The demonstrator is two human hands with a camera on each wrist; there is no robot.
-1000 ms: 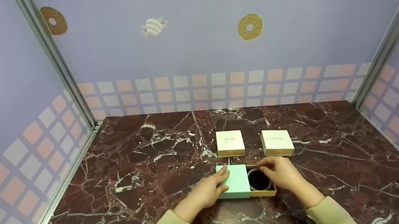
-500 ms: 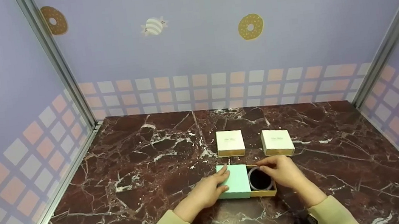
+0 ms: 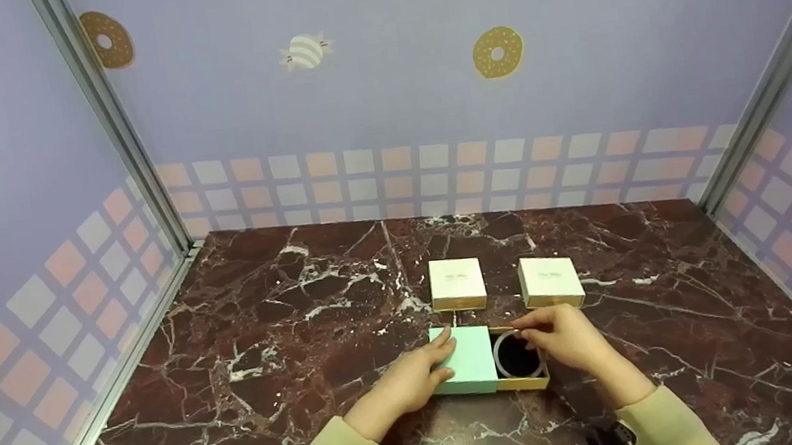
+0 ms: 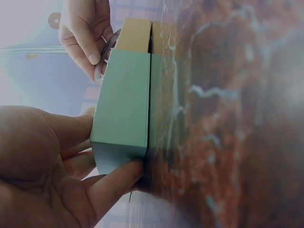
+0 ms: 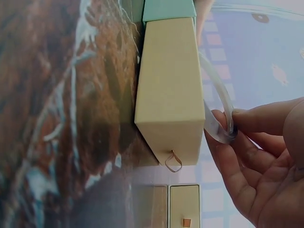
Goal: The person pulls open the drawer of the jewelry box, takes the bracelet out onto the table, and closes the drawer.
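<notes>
A flat box with a mint-green sleeve (image 3: 473, 357) lies on the marble-patterned table, its yellow drawer (image 3: 524, 384) slid partly out to the right. My left hand (image 3: 414, 379) grips the sleeve's left end, thumb and fingers around it. A pale, translucent bangle (image 5: 221, 88) leans up out of the drawer. Its raised edge is pinched between thumb and fingers of my right hand (image 3: 569, 337); the lower edge is hidden behind the drawer wall in the right wrist view. Inside, the drawer looks black. A small ribbon loop (image 5: 174, 164) hangs from the drawer's end.
Behind the open box stand two closed cream boxes with gold-coloured sides, one cream box (image 3: 457, 283) straight behind and another cream box (image 3: 551, 280) farther right, just beyond my right hand. Patterned lilac walls (image 3: 379, 88) enclose the table at back and sides.
My right hand has shifted slightly up and right, and the bangle's right side has risen from the drawer with it. The left hand and the box have stayed in place.
</notes>
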